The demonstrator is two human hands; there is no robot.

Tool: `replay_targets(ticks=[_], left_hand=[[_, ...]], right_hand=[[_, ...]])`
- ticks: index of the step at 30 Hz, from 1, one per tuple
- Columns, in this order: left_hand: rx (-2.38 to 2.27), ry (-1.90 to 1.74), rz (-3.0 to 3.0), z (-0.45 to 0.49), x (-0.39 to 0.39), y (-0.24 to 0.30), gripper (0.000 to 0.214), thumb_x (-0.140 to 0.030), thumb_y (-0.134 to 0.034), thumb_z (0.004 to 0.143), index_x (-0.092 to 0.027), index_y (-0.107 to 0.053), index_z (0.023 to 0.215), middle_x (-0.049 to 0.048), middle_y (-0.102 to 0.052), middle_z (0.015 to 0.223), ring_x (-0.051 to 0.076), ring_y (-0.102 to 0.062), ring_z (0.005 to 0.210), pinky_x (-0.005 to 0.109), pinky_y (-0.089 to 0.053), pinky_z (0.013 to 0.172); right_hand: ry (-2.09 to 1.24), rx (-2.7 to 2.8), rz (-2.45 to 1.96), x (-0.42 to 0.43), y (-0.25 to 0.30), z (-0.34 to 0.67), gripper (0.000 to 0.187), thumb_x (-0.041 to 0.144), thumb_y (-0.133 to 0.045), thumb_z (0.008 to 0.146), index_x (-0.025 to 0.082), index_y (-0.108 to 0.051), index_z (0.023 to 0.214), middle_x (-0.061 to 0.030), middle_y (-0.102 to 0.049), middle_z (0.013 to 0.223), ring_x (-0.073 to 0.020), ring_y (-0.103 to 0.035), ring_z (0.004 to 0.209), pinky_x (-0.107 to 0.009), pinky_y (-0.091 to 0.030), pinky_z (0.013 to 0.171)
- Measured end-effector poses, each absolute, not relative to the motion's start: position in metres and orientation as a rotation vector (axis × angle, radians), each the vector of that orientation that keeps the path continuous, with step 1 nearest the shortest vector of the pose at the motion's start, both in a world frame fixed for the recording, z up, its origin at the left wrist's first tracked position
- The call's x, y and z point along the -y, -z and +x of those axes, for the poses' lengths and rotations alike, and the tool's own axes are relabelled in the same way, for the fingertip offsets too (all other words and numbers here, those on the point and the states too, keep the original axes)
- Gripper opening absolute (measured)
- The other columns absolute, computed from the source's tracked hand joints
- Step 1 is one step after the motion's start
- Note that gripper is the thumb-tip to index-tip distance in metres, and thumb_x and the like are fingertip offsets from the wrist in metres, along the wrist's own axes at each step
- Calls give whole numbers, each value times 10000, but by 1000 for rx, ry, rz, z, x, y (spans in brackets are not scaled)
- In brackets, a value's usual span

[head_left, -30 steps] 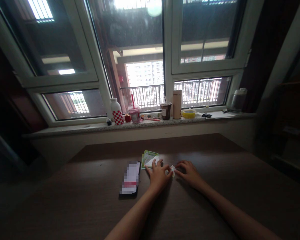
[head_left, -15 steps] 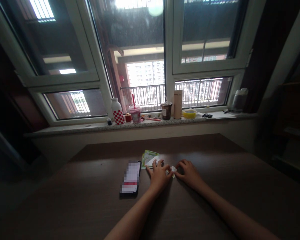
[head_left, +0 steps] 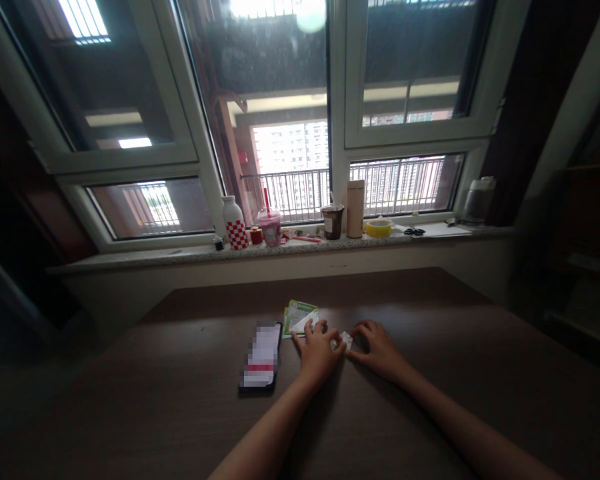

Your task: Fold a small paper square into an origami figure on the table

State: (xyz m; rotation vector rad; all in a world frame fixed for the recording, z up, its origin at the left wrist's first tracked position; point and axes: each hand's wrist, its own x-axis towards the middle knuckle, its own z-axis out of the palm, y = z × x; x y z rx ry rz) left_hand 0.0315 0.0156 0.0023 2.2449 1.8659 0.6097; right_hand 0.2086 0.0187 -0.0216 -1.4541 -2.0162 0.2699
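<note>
A small whitish piece of folded paper lies on the brown table between my two hands. My left hand pinches its left side between thumb and index finger, while the other fingers spread towards the green-and-white cards. From the right, my right hand reaches in with its thumb and curved index finger at the paper's right edge. Its thumb tip is near the lower corner; whether it grips the paper is hard to make out. Left of my left hand lies a phone with a lit, blurred screen.
On the windowsill behind the table stand a red-checked white bottle, a pink drink cup, a dark drink cup, a tan flask, yellow tape, scissors and a clear jug.
My right thumb has shifted slightly left along the paper's lower edge, and the paper's visible shape differs a little. My left hand stays nearly still.
</note>
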Motion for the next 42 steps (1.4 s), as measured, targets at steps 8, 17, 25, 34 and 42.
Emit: replay_targets(ticks=[8,17,25,34,42], left_hand=[[-1838,-641,2234,30,-16,-2,188,-492,-610,818,-342,-694,895,-15,-505,1394,321,-256,1386,726,-28,1055],[-1808,-670,2246,29,-19,2,171,-474,-620,813,-341,-684,899,-22,-520,1372,332,-266,1375,748,-14,1038],[-1783,-726,2237,30,-18,4,189,-437,-632,807,-377,-665,983,-20,-536,1349,326,-281,1366,741,0,1047],[-1738,-727,2232,29,-18,2,158,-430,-659,795,-429,-709,945,-23,-516,1374,336,-247,1385,749,31,1039],[-1771,-736,2239,30,-16,1,156,-472,-645,798,-437,-728,925,-31,-518,1377,339,-251,1381,740,25,1052]], right_hand=[[-278,1956,-1439,-26,24,211,196,402,-616,822,234,-699,880,-66,-616,1042,-228,-550,1032,-351,-420,921],[-63,2026,-1568,-14,6,199,147,338,-618,818,203,-663,856,-75,-624,985,-223,-565,960,-306,-431,842],[11,2002,-1712,-23,7,195,115,315,-596,837,223,-663,829,-58,-631,976,-219,-564,953,-296,-410,804],[8,1999,-1759,-26,6,196,134,336,-584,857,222,-652,836,-54,-631,994,-213,-557,967,-291,-390,795],[9,1980,-1749,-27,11,196,126,311,-560,864,212,-633,890,-69,-617,1009,-227,-549,977,-316,-397,813]])
